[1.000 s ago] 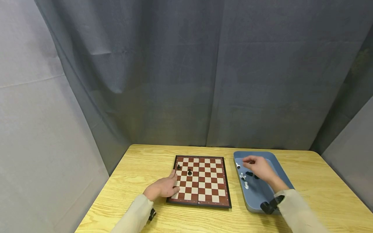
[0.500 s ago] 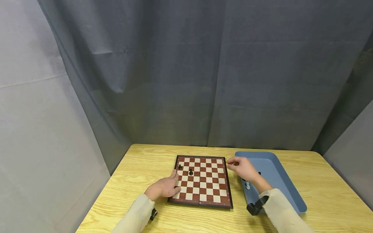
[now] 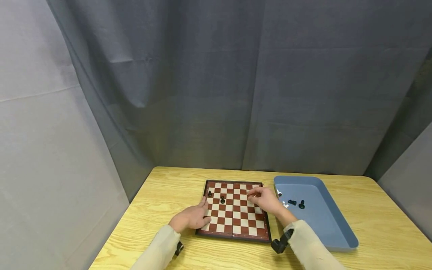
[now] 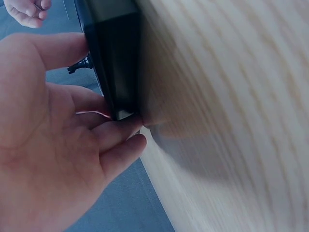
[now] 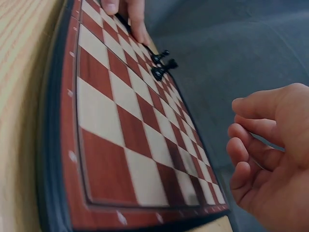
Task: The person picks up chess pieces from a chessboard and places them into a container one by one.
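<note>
We see the right hand (image 3: 265,198) with its fingers curled and fingertips drawn together above the right half of the red-and-cream folding chessboard with a black frame (image 3: 234,213), low in the middle of the head view; whether they pinch a piece we cannot tell, since nothing shows between them in the right wrist view. The left hand (image 3: 191,216) lies flat with fingers straight and slightly apart, its fingertips pressing on the board's left edge. Two small black chess pieces (image 3: 216,197) stand upright on squares near the board's far left corner, just beyond the left fingertips and well apart from the right hand. To the right of the board, touching or nearly touching its frame, sits a blue plastic rectangular tray (image 3: 329,232) holding a few black and white chess pieces (image 3: 291,202) at its far end. Both forearms, in beige sleeves, come in from the bottom of the frame over the light wooden table (image 3: 158,191).
</note>
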The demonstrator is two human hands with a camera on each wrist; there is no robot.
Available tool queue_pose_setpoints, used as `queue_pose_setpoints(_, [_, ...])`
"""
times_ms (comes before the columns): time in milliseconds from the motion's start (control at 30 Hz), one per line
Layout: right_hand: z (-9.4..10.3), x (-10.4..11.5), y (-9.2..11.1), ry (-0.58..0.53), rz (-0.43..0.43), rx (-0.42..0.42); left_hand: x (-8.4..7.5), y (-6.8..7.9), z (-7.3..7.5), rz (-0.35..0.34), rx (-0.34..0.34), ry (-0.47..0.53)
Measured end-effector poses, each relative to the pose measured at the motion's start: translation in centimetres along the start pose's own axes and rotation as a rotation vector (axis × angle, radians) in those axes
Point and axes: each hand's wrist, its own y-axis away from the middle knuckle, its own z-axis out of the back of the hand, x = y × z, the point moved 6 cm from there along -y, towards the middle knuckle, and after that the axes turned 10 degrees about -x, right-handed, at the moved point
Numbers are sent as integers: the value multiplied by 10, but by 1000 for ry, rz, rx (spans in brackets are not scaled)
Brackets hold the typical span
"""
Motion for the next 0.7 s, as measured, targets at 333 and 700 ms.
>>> queue_pose_setpoints(333, [-35, 10, 0, -45, 23, 37, 0, 3, 0, 1, 1, 3])
queue_pose_setpoints(700, [-61, 12, -4, -54, 57, 74, -1, 7, 1, 3, 0, 8])
